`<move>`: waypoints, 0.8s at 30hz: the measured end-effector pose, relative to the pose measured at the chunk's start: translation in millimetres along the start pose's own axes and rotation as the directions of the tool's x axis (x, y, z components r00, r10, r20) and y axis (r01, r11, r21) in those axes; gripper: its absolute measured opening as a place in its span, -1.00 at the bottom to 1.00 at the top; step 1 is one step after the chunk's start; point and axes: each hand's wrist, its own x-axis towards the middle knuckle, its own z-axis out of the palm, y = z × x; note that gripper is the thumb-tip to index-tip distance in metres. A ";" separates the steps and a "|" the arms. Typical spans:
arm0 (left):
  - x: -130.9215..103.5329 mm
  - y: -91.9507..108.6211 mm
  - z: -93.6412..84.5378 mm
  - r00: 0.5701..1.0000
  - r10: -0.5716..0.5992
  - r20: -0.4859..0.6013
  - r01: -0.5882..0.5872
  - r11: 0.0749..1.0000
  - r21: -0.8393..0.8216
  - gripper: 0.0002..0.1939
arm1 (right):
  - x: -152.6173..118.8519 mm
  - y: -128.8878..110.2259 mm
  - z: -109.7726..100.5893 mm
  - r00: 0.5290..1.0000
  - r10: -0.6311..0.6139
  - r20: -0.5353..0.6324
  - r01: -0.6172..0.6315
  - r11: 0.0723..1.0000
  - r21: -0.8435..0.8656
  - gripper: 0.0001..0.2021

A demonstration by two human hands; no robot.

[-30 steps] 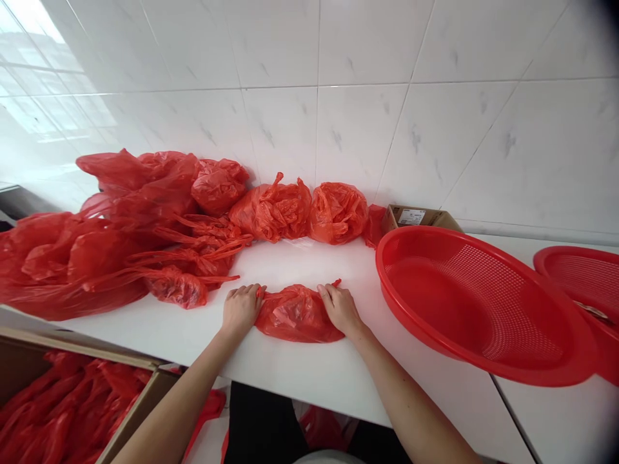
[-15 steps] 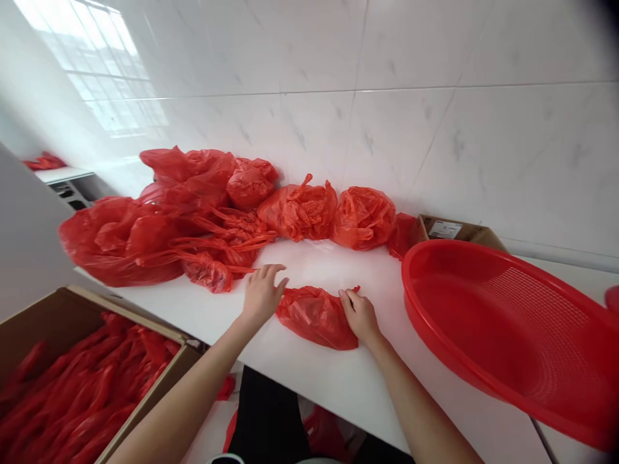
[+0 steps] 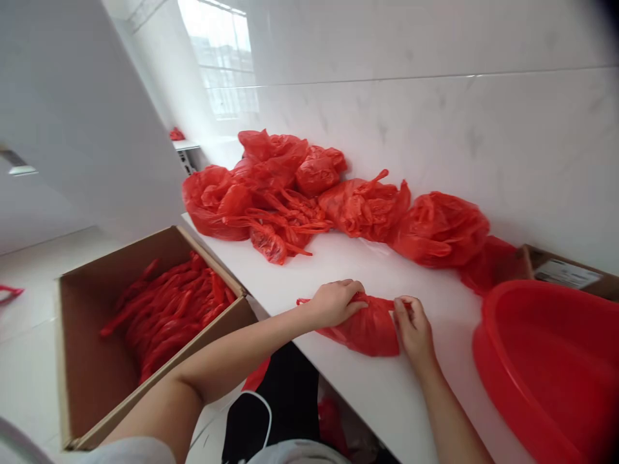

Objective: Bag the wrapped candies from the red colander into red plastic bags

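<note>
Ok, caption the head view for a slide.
Left hand and right hand gripping a red bag on a white table.

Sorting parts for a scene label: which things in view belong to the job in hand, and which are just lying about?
Job in hand:
- red bag, gripped by left hand and right hand
- table under it

Lying about, judging by no hand contact:
- bag pile
- big carton of red bundles
- red basin
- small box
</note>
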 end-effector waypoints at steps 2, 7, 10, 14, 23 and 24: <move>-21.0 -1.0 -15.8 0.997 -0.058 -0.058 0.053 0.995 -0.080 -0.82 | 2.4 5.0 0.0 0.998 0.056 -0.029 -0.055 0.998 0.018 -0.56; -98.4 -23.6 -68.4 0.911 -0.298 -0.286 0.186 0.914 -0.362 -0.77 | 2.8 17.9 -1.8 0.999 0.037 0.026 -0.033 0.989 -0.146 -0.60; -153.7 -54.6 -106.6 0.796 -0.490 -0.354 0.297 0.827 -0.477 -0.73 | -1.2 16.9 -2.6 0.998 0.059 0.011 -0.055 0.977 -0.204 -0.59; -225.2 -110.0 -158.0 0.513 -0.688 -0.514 0.378 0.718 -0.584 -0.63 | -8.5 3.5 9.7 0.992 0.118 0.042 -0.097 0.937 -0.334 -0.54; -321.2 -231.6 -163.0 0.459 -0.878 -0.136 0.728 0.460 -0.509 -0.58 | -34.8 -54.3 127.2 0.889 -0.103 0.446 0.239 0.935 -0.261 -0.71; -324.8 -239.4 -155.7 0.469 -0.878 -0.097 0.755 0.455 -0.472 -0.60 | -38.4 -63.5 144.1 0.853 -0.156 0.498 0.303 0.925 -0.230 -0.74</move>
